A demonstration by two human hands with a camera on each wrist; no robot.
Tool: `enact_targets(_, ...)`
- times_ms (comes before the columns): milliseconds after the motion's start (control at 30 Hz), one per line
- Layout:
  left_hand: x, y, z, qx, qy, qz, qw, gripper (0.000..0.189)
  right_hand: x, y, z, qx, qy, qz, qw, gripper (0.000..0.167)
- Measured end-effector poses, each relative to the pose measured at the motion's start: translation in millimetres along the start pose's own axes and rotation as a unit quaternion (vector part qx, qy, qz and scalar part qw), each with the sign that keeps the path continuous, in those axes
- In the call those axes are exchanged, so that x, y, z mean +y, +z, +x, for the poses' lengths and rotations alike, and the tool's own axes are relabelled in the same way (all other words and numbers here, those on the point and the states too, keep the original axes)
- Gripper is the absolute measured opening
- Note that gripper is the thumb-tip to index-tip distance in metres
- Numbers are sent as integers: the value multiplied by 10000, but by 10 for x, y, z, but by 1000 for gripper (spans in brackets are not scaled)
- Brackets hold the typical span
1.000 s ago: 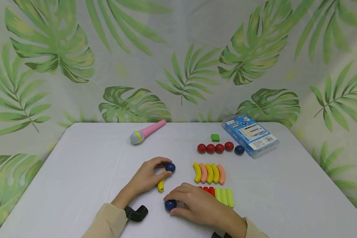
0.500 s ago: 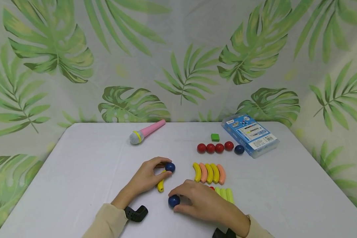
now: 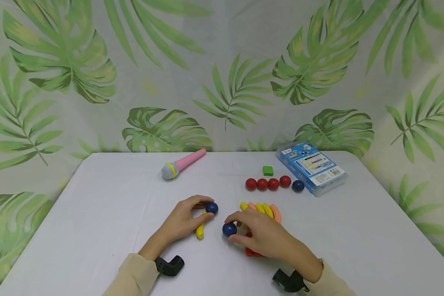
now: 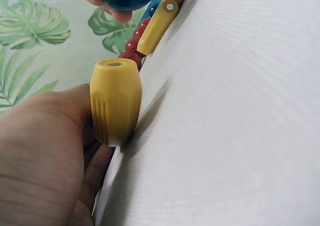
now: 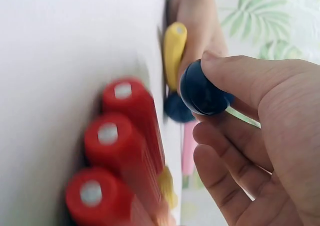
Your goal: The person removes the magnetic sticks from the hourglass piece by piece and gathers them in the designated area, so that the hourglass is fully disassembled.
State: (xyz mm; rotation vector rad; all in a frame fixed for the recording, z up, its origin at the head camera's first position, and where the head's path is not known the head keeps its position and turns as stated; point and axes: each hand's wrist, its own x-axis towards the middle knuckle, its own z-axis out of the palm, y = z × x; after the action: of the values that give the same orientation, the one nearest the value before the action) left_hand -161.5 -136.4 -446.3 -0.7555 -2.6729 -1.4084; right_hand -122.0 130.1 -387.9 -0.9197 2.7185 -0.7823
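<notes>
My left hand (image 3: 186,216) pinches a dark blue ball (image 3: 212,208) between thumb and fingers. A curved yellow stick (image 3: 200,231) touches that ball and runs back toward me beside the thumb; its flat end with a small metal disc shows large in the left wrist view, where the yellow stick (image 4: 116,103) hides part of the hand. A second blue ball (image 3: 229,229) is pinched by my right hand (image 3: 260,232), raised a little over the table. In the right wrist view this ball (image 5: 200,90) overlaps the left hand's ball. Red sticks (image 3: 252,250) lie partly hidden under the right hand.
Curved yellow and salmon sticks (image 3: 269,209) lie side by side beyond the right hand. Farther back stand several red balls (image 3: 262,184), another blue ball (image 3: 298,186), a green block (image 3: 268,171) and a blue box (image 3: 312,167). A pink toy microphone (image 3: 183,163) lies at the back left.
My right hand has moved away from me and slightly right with its blue ball, now covering the light green sticks. The left hand, its ball and the yellow stick stay still.
</notes>
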Motion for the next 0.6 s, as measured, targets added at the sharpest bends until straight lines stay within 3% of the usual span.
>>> enact_targets(367, -3, 6, -5, 14, -8, -26, 10000, 39, 179, -136, -6, 548, 150, 56, 9984, 41)
enact_targets(600, 3, 6, -10, 22, -16, -29, 10000, 39, 434, -301, -16, 1248, 141, -208, 9919, 42)
